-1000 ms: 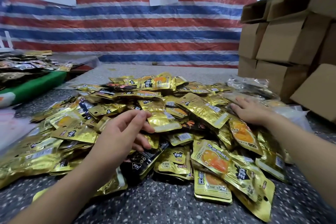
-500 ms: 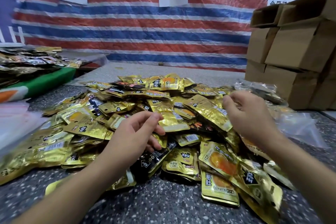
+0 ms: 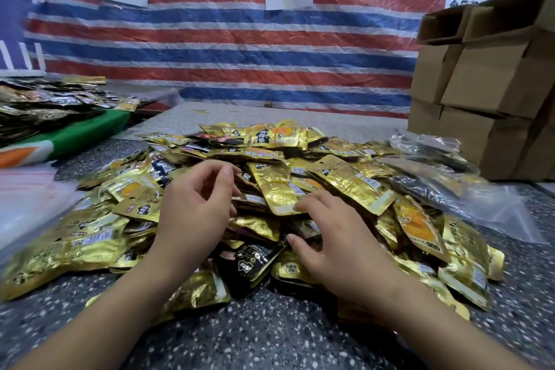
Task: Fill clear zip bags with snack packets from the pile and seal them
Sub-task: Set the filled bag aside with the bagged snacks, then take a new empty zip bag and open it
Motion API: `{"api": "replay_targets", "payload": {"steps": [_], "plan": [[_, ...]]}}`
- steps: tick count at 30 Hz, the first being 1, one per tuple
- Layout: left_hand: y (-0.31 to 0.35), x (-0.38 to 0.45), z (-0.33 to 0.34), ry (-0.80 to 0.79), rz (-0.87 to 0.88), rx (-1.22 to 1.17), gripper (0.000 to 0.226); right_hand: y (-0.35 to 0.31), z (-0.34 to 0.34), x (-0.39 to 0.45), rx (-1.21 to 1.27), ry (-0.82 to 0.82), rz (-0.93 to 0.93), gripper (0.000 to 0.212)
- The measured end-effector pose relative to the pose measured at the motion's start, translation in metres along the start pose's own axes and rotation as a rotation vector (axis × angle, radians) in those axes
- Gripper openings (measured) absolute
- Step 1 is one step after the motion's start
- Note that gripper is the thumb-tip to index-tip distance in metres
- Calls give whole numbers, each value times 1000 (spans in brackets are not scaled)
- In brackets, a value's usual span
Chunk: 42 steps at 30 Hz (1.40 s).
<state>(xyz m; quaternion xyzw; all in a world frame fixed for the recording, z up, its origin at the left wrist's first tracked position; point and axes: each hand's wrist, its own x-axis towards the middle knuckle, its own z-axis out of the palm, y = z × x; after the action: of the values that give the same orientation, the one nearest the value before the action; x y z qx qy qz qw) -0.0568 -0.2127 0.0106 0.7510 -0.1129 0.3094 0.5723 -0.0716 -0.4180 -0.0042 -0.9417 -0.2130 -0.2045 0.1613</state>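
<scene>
Resting under both empty hands' grip: packet pile point(image 3: 270, 189).

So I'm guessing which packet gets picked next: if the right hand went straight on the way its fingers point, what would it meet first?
Probably the gold packet whose lower edge the right hand fingertips already seem to reach.

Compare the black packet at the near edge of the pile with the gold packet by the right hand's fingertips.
The black packet is dark with small printing; the gold packet is shiny foil. The black packet lies low at the pile's near edge, partly under other packets; the gold packet lies on top, with the right hand touching its lower edge. Both are flat, sealed packets.
</scene>
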Motion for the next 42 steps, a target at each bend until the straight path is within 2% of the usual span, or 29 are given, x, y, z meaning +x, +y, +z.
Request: {"api": "replay_targets", "payload": {"steps": [4, 7, 9, 11, 14, 16, 18, 20, 23, 27, 32, 37, 40, 42], "plan": [[-4, 7, -7, 108, 71, 38, 22, -2, 4, -6, -14, 10, -25, 42], [-8, 26, -24, 147, 9, -19, 24, -1, 2, -9, 16, 51, -20, 42], [-17, 49, -44, 162, -46, 26, 25, 1, 1, -10, 28, 65, -19, 42], [-34, 74, -68, 166, -78, 281, 24, 4, 0, -11, 39, 69, -18, 42], [-71, 99, -113, 133, -129, 903, 25, 4, 0, -11, 56, 73, -24, 40], [-94, 103, -144, 70, -279, 1178, 37, 2, 1, -11, 69, 69, -31, 39], [-115, 99, -173, 36, -481, 1317, 61, 0, 3, -11, 71, 60, -43, 38], [-133, 92, -194, 15, -634, 1274, 74, 0, 5, -11, 63, 49, -44, 38], [-148, 81, -202, -55, -749, 1217, 76, 0, 6, -13, 73, 28, -37, 39], [-145, 78, -203, -49, -590, 1311, 53, 0, 7, -13, 89, 20, -40, 36], [-142, 80, -206, -100, -554, 1346, 23, 0, 6, -13, 91, 13, -28, 35], [-142, 76, -206, -52, -555, 1329, 24, 0, 6, -12, 95, 2, -22, 35], [-135, 70, -202, 97, -476, 1221, 28, -1, 5, -13, 97, 7, -16, 36], [-122, 68, -199, 208, -353, 1158, 30, -1, 4, -13, 106, 8, -9, 37]]}}
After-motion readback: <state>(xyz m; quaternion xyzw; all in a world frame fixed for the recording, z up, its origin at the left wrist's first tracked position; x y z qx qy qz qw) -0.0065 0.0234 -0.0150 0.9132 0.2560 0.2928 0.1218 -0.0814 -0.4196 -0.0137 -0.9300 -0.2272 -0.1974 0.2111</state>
